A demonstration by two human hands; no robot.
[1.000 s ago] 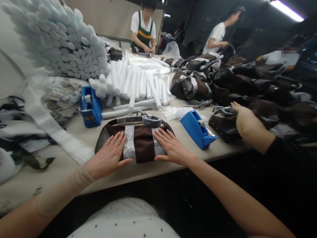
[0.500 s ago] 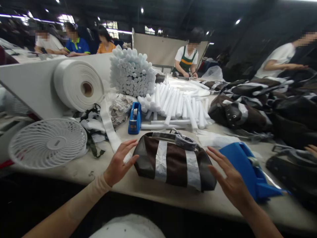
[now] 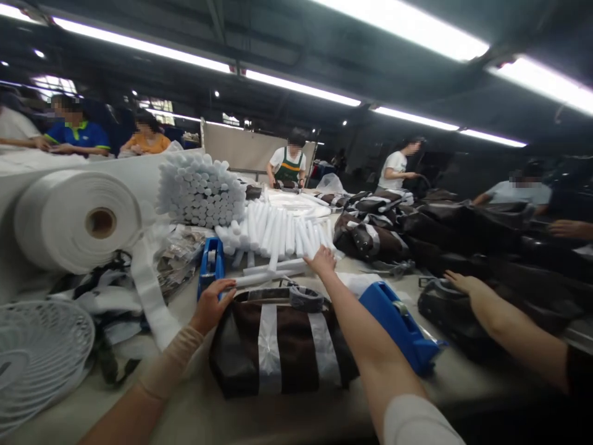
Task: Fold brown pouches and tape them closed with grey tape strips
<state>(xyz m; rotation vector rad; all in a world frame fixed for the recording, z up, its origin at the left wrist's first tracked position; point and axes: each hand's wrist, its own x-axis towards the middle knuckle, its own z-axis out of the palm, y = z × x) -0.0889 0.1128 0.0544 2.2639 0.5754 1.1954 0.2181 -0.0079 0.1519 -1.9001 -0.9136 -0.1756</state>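
Note:
A dark brown bag with silvery wrapped straps and a wrapped handle lies on the worktable in front of me. My left hand is beside its upper left corner, with thumb and fingers apart and nothing held. Beyond the bag, my right hand reaches over to the near ends of the white rolls, thumb apart from the fingers. Whether its fingertips touch a roll is unclear. The bag's right end is partly hidden by my right forearm.
Blue tape dispensers stand left and right of the bag. At left are a large white roll and a fan. Dark bags are piled right, where another person's hand touches one. Other people sit or stand beyond.
The view has tilted up and turned right. My right hand has left the bag's right side and stretched forward to the white rolls. My left hand stays near the bag's left end.

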